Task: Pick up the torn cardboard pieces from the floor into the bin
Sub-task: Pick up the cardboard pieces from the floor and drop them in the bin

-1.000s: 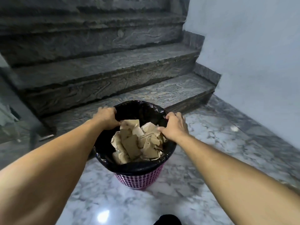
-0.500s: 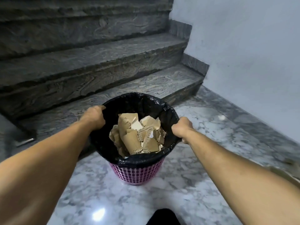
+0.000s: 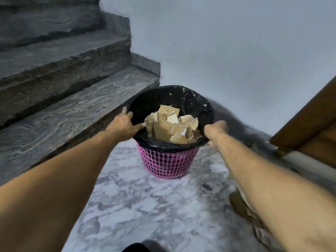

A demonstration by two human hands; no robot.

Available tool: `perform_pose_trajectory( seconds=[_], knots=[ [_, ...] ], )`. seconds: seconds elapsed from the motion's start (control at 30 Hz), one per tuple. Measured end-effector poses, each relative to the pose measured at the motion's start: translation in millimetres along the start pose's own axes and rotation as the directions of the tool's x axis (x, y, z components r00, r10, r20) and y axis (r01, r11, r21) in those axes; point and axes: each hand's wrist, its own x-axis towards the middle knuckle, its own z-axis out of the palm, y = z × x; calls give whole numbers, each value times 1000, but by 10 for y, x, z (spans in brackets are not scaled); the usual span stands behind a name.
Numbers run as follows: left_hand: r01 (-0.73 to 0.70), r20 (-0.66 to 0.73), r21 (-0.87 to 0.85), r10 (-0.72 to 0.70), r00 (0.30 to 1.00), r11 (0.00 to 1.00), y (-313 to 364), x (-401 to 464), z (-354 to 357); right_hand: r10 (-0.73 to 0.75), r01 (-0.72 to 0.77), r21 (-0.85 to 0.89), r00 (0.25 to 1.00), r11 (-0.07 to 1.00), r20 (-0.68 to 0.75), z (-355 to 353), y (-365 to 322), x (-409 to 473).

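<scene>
A pink plastic lattice bin lined with a black bag is held above the marble floor in the middle of the view. Several torn brown cardboard pieces fill it. My left hand grips the bin's left rim, thumb over the black liner. My right hand grips the right rim, fingers curled under the edge. More brown cardboard lies on the floor at the lower right, partly hidden by my right forearm.
Dark stone stairs rise at the left. A pale wall stands behind the bin. A wooden door or panel leans in at the right. White-grey marble floor spreads below. A dark shoe tip shows at the bottom edge.
The view has swung to the right, with motion blur. The bin, held in both hands, has moved away from the stairs toward the wall, and the door and floor cardboard have come into sight.
</scene>
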Motion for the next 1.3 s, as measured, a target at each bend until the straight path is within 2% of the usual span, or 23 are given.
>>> perform_pose_trajectory(
  seconds=[0.13, 0.3, 0.43, 0.73, 0.8, 0.9, 0.97, 1.07, 1.17, 1.3],
  knots=[
    [-51, 26, 54, 50, 998, 997, 611, 174, 405, 26, -22, 62, 997, 998, -78, -380, 77, 457],
    [-134, 87, 54, 129, 988, 989, 1284, 235, 749, 71, -56, 173, 994, 983, -82, -745, 306, 1193],
    [-200, 100, 76, 192, 976, 977, 1657, 348, 937, 98, -81, 217, 993, 973, -69, -1148, 288, 1212],
    [-296, 80, 254, 285, 955, 921, 2017, 457, 1125, 124, -199, 397, 970, 896, 208, -1448, 513, 1366],
    [-327, 70, 310, 321, 944, 893, 2081, 440, 1146, 113, -222, 381, 951, 897, 288, -1536, 533, 1349],
    [-402, 96, 413, 400, 911, 817, 2270, 354, 1210, 150, -273, 267, 903, 924, 403, -1712, 568, 1318],
    [-441, 124, 426, 431, 894, 790, 2476, 265, 1258, 169, -270, 189, 889, 944, 425, -1859, 627, 1299],
    [-471, 148, 418, 453, 879, 777, 2810, 124, 1341, 163, -251, 166, 895, 954, 416, -2117, 757, 1297],
    [-559, 141, 425, 558, 818, 712, 3148, -36, 1486, 170, -239, 149, 913, 959, 371, -2443, 1003, 1295],
    [-727, 182, 482, 756, 629, 489, 3557, -247, 1699, 187, -216, 79, 943, 973, 275, -2731, 1436, 1349]
  ],
)
